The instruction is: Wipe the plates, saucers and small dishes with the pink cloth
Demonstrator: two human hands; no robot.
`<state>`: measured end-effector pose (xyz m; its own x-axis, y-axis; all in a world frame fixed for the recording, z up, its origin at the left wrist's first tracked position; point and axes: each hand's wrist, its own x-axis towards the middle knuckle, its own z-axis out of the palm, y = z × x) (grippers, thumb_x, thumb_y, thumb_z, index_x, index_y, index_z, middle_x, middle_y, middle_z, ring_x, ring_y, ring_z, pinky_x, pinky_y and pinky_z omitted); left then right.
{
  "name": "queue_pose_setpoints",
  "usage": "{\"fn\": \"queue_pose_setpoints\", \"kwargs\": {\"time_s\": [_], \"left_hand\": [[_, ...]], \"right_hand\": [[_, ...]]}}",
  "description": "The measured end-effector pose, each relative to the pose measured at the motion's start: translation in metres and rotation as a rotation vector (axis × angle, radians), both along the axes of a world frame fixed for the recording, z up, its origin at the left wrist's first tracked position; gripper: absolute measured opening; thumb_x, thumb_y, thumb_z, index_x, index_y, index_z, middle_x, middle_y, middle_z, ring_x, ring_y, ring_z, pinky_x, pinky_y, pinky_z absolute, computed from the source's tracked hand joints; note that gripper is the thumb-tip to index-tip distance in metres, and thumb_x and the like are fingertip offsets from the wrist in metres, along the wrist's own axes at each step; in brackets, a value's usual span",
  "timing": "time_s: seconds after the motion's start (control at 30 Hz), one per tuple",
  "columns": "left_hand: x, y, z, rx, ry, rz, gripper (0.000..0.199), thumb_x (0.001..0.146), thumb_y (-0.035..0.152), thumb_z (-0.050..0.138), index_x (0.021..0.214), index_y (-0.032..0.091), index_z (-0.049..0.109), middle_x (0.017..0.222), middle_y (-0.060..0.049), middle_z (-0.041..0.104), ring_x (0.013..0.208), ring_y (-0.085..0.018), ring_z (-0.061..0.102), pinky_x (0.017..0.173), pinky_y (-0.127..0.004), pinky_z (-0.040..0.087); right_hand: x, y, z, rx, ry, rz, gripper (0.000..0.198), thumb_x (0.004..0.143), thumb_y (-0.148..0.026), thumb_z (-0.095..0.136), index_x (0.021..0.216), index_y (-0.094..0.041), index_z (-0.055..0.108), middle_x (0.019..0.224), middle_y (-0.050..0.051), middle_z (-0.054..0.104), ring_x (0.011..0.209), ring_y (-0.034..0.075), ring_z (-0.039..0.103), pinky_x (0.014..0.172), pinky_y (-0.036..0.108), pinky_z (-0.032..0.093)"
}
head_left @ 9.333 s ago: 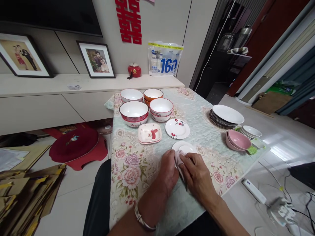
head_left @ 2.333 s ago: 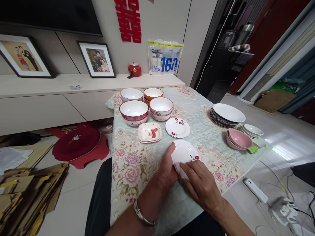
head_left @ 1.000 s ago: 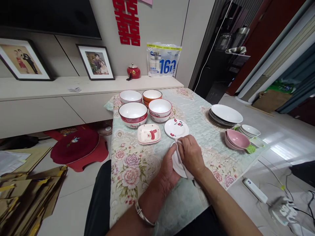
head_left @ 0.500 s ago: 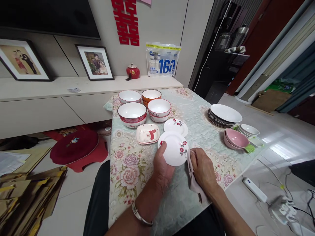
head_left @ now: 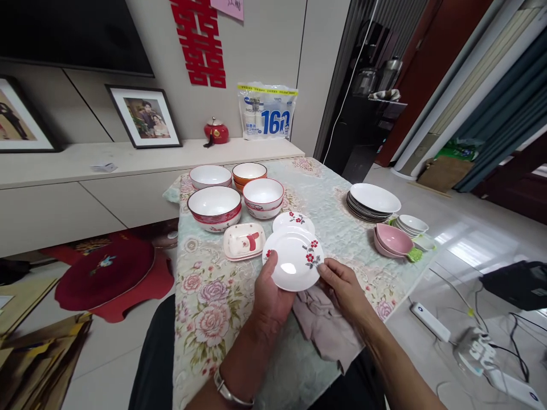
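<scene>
My left hand (head_left: 273, 296) grips a small white plate (head_left: 293, 267) with red flowers, thumb on top and fingers underneath. At the plate's right rim is my right hand (head_left: 342, 285), its thumb on the edge and its other fingers partly hidden. A greyish-pink cloth (head_left: 327, 324) hangs bunched under the plate from my right hand. Just behind lies a second flowered plate (head_left: 297, 220), partly covered by the held one. Left of it sit stacked rectangular dishes (head_left: 244, 240) with a red-scarf figure.
Stacked bowls, including a red-banded bowl (head_left: 216, 208), stand at the table's back left. Toward the right edge are a stack of large plates (head_left: 376, 197), pink bowls (head_left: 393, 240) and small white bowls (head_left: 412, 224). A red stool (head_left: 111, 273) stands on the floor to the left.
My right hand has brought the cloth from beside the plate to beneath it, and its thumb now meets the rim. The view has turned slightly right.
</scene>
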<state>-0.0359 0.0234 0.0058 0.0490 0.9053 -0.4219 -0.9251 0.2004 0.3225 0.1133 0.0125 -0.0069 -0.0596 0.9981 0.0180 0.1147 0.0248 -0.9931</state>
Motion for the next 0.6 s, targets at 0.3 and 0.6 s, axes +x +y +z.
{"fn": "queue_pose_setpoints", "kwargs": {"time_s": [0.3,0.6], "left_hand": [[0.005,-0.008,-0.003,0.201,0.132,-0.259,0.059,0.084,0.033,0.064,0.140,0.021,0.046,0.138,-0.013,0.061,0.116,-0.028,0.064,0.108,-0.046,0.041],[0.004,-0.009,-0.004,0.108,0.298,-0.376,0.043,0.084,0.022,0.065,0.125,0.011,0.055,0.125,-0.019,0.068,0.116,-0.027,0.065,0.111,-0.041,0.039]], "right_hand": [[0.018,0.027,-0.009,-0.268,0.477,-0.329,0.033,0.065,-0.034,0.086,0.069,-0.015,0.060,0.048,-0.001,0.060,0.037,0.008,0.051,0.037,0.018,0.045],[0.065,0.086,-0.013,-0.217,0.474,-0.643,0.032,0.075,-0.027,0.082,0.080,-0.018,0.052,0.051,-0.005,0.058,0.043,0.011,0.062,0.043,0.019,0.058]]}}
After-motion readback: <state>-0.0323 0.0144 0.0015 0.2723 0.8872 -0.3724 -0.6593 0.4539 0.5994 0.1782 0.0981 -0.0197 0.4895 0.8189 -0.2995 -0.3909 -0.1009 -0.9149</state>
